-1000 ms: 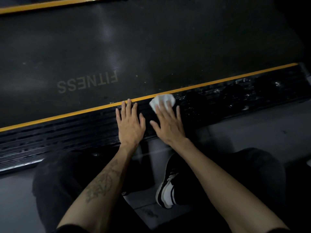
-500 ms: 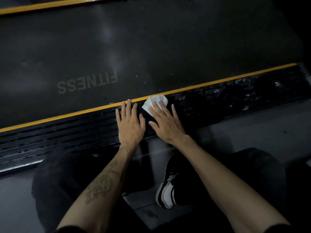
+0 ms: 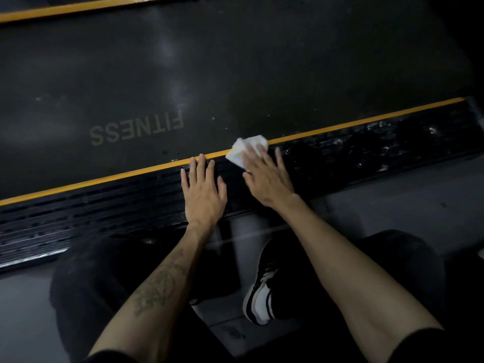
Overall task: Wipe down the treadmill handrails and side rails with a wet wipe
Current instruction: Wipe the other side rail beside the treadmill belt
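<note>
Right hand [image 3: 267,179] lies flat, fingers straight and spread, pressing the wet wipe [image 3: 246,151] onto the black ribbed side rail [image 3: 104,205]; no pinching grip is seen. The wipe shows only beyond the fingertips, crumpled, overlapping the yellow edge stripe [image 3: 366,121]; the rest is hidden under the palm. Left hand [image 3: 203,191] rests flat just beside it on the rail, fingers spread. Right of the hands the rail glistens. The treadmill belt [image 3: 235,61] is dim; its far edges are cut off.

On the ribbed black side rail [image 3: 104,213], the flat left hand [image 3: 203,192] lies left of the right hand [image 3: 267,179] pressing a crumpled white wet wipe [image 3: 242,150].
</note>
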Action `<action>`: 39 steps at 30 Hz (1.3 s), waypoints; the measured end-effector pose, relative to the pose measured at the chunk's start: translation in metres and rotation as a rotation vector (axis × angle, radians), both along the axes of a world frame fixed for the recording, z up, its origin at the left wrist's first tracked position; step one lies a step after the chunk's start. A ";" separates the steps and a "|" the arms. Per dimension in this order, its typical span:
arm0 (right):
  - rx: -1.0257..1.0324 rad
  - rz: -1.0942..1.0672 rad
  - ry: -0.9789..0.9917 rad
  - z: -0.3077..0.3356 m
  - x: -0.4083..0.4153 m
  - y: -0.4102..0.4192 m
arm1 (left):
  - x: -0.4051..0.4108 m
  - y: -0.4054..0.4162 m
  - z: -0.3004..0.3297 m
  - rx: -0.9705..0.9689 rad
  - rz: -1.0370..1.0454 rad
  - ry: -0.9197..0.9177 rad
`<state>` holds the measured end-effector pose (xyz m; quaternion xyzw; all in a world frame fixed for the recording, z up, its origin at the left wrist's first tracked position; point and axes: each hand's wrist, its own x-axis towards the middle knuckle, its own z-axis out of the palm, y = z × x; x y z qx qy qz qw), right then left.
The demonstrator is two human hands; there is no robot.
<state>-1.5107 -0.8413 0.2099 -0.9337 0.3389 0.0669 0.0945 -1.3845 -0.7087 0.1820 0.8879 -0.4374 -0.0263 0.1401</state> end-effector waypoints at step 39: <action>-0.071 -0.011 -0.042 -0.016 -0.025 -0.012 | -0.009 -0.019 -0.002 -0.024 -0.080 0.038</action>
